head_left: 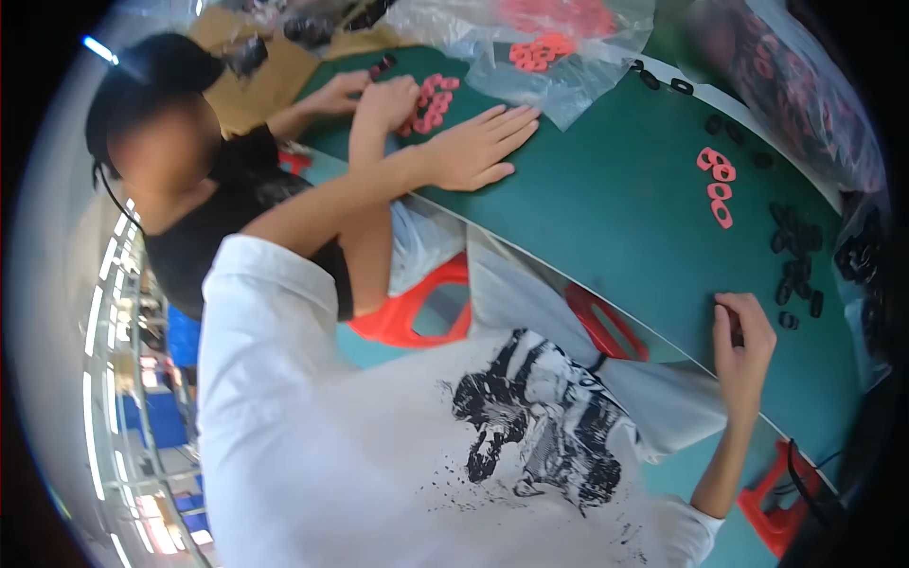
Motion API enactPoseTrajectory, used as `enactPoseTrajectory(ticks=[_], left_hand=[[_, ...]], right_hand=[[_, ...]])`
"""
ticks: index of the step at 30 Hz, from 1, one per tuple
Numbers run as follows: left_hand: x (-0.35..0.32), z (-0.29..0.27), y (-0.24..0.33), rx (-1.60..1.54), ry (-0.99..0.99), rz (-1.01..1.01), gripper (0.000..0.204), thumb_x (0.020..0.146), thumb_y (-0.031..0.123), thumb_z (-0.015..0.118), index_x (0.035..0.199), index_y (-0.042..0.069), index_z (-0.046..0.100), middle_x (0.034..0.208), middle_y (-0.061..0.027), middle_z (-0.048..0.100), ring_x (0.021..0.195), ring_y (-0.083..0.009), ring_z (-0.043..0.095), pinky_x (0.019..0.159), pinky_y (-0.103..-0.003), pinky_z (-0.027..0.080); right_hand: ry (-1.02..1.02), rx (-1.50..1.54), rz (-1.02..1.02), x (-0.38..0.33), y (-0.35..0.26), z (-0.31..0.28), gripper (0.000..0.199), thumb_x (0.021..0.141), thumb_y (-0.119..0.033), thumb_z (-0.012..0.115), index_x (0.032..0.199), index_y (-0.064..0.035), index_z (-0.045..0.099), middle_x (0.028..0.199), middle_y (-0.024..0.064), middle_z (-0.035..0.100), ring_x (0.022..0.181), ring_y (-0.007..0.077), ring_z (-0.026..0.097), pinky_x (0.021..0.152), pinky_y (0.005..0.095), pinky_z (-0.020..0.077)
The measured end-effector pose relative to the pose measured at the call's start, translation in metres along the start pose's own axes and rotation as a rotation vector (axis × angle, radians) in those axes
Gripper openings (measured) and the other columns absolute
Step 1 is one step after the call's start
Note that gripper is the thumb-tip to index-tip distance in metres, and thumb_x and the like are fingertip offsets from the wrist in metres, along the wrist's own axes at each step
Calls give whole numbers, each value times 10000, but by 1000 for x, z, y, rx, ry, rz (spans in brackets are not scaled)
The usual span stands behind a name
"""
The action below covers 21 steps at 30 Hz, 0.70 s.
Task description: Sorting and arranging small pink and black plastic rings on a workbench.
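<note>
My left hand point(485, 150) lies flat on the green tabletop point(587, 199), fingers stretched out and holding nothing. Close to the table's near edge, my right hand point(745, 343) is curled, with a small dark piece point(737, 337) showing between thumb and fingers; its full shape is hidden. Just beyond that hand lie several small black oval rings point(795, 256) in a loose cluster. A short row of pink rings point(721, 191) sits farther up the table. More black rings point(715, 124) are scattered near the far edge.
At my left, a co-worker's hands point(383, 102) work beside a pile of pink rings point(434, 102). Clear plastic bags point(568, 80) with pink pieces lie at the back. Another filled bag point(791, 104) stands far right. Red stools point(417, 308) are below the table.
</note>
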<state>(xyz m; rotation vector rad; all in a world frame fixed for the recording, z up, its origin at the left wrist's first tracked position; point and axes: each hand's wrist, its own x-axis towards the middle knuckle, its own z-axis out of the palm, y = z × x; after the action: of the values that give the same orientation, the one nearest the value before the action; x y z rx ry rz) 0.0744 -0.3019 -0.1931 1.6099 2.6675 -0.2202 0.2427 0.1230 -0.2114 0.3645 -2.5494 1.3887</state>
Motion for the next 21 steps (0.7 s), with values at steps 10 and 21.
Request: enactPoseTrajectory(ticks=[10,21], left_hand=[[-23,-36,-42,402,-289,-426,637,987,429,388,1536,133,264,1570,-69,352,1299,-321,505,959,-447,446],[80,-25,67,-165,474,-19,445,785,46,613,1224,2,554,1226,-180,556,1067,-349,586,940,-459,463]], right_hand=[[17,4,-51,2,1,-7,72,850,69,613,916,39,615,778,112,574,615,185,523,562,280,410],[60,-10,36,13,0,2,129,813,29,679,931,-1,637,799,93,576,622,176,543,572,278,435]])
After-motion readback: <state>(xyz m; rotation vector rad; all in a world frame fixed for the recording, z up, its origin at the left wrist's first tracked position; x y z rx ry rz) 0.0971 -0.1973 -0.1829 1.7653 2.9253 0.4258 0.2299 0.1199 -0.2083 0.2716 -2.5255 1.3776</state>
